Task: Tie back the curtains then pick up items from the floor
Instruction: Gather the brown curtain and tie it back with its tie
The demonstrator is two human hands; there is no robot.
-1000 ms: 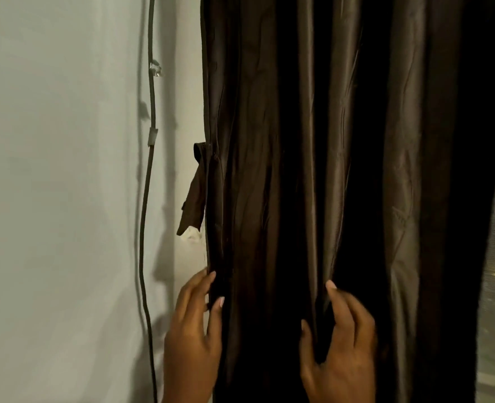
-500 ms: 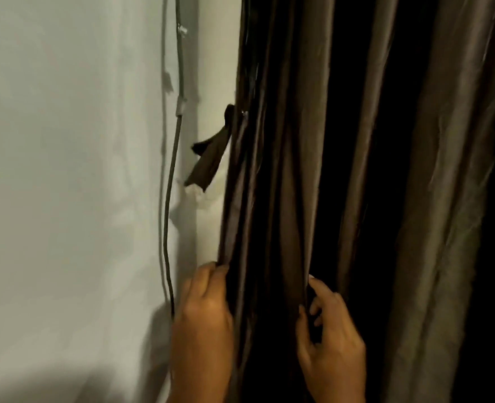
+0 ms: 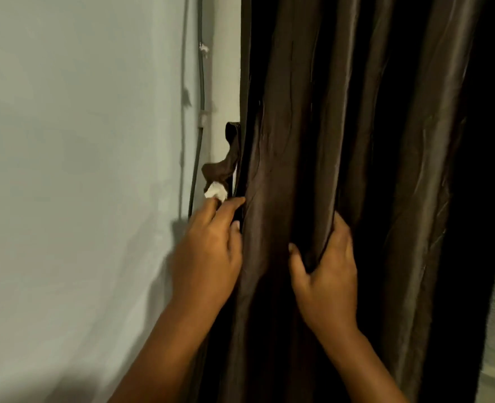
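Both forearms rise from the lower edge. Right hand (image 3: 326, 282), thumb left and fingers curled, grips a vertical fold of the dark curtain (image 3: 356, 141). Left hand (image 3: 208, 251) holds the curtain's left edge, fingertips extended upward toward the tieback strap (image 3: 221, 167). The curtain's folds hang vertically beside the pale wall (image 3: 65, 170); a cable (image 3: 201, 82) runs down it.

No readable text, label, brand, number or sign shows anywhere here.
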